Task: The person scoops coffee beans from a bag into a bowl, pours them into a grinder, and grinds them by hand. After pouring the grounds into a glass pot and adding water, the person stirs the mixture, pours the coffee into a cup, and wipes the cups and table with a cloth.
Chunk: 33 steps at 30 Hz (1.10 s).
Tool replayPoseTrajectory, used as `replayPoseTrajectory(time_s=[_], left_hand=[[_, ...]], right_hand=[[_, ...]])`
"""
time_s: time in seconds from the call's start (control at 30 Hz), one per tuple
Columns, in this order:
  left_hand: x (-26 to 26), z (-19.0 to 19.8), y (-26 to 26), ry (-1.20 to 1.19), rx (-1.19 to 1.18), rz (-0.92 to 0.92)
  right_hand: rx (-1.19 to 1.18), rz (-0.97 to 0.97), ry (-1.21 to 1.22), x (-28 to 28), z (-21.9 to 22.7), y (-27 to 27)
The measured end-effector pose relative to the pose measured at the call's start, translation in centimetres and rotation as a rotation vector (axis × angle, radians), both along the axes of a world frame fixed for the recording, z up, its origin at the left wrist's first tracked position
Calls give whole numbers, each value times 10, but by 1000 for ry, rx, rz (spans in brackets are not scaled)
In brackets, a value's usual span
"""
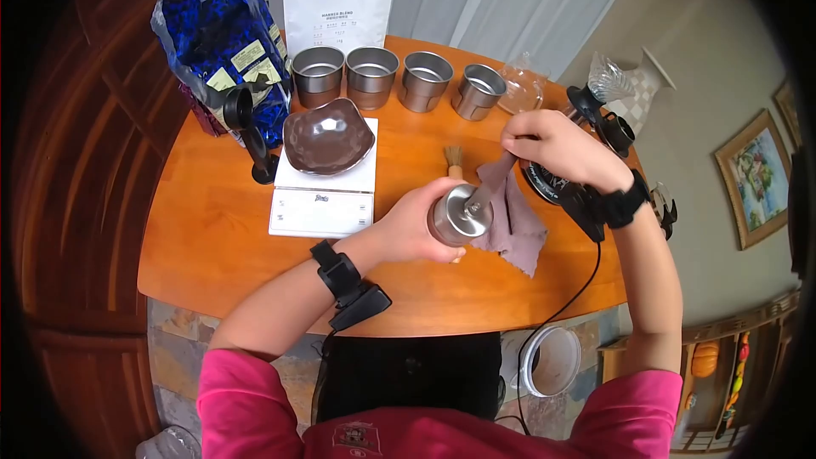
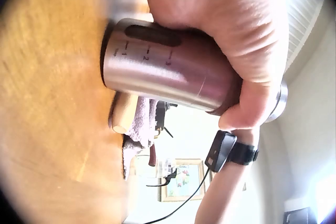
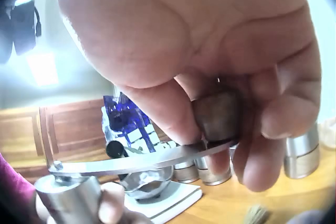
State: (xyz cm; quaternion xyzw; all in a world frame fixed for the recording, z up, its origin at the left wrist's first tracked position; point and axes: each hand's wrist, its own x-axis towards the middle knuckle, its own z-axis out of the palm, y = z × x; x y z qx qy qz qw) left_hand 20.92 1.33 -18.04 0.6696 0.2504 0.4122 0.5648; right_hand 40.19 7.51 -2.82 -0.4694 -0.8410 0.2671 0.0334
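Observation:
A brushed-steel hand coffee grinder (image 1: 463,214) is near the table's front edge, its base right at the wood in the left wrist view. My left hand (image 1: 410,228) grips its upper body, thumb and fingers wrapped around. Number marks and a dark oval window show on the grinder body (image 2: 168,72). From the lid, a flat metal crank (image 3: 131,165) runs to a dark knob (image 3: 218,116), which the fingers of my right hand (image 1: 559,146) hold. A mauve cloth (image 1: 520,234) lies beneath the crank, beside a wooden-handled brush (image 1: 454,158) partly hidden behind the grinder.
On the left, a brown bowl (image 1: 330,136) sits on a white scale (image 1: 321,214), beside a black upright tool (image 1: 255,140). Several steel cups (image 1: 371,76) line the back, before a blue bag (image 1: 225,42) and a white bag (image 1: 340,0). Glassware (image 1: 610,76) stands at right.

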Motion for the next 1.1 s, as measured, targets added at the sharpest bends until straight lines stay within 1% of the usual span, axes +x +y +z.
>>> replayPoseTrajectory(time_s=[0.07,0.1,0.2,0.23,0.33,0.4,0.5,0.57,0.6,0.63,0.67,0.7,0.73,0.83,0.93,0.97,1.07,1.1], left_hand=[[0,0,-2,-6,-1,-2],[0,0,-3,-7,-1,-4],[0,-2,-1,7,27,-4],[0,-2,-1,-24,-1,-9],[-2,1,-5,-107,-190,19],[-5,-3,-3,-96,-181,-13],[-1,-3,-3,17,49,-11],[-2,-3,-4,-4,-37,6],[-2,-2,-4,-17,-79,14],[-4,4,-5,-6,-118,-15],[-3,2,-5,-17,-99,1],[-1,-2,-4,-28,-79,17],[0,-5,-5,-41,-61,33],[2,-5,-6,-80,-53,41],[4,-6,-6,-59,4,46],[5,-7,-5,-65,1,47],[7,-8,-5,-90,-13,46],[5,-7,-5,-102,-20,45]], right_hand=[[184,277,120,17,-13,0],[198,324,169,22,-16,1],[125,305,131,18,-4,-14],[168,300,147,19,-8,-13],[204,155,158,18,-15,-19],[224,101,170,19,-20,-27],[239,61,205,22,-20,-42],[245,32,229,28,-28,-51],[231,-3,301,30,-35,-57],[228,-35,295,31,-37,-64],[229,-67,290,32,-38,-72],[322,-60,260,28,-37,-83],[325,-83,207,26,-36,-93],[568,-124,140,17,-51,-125],[720,-54,-25,9,-55,-148],[770,1,-52,5,-58,-154],[814,118,-152,-17,-52,-172],[802,146,-149,-24,-47,-175]])
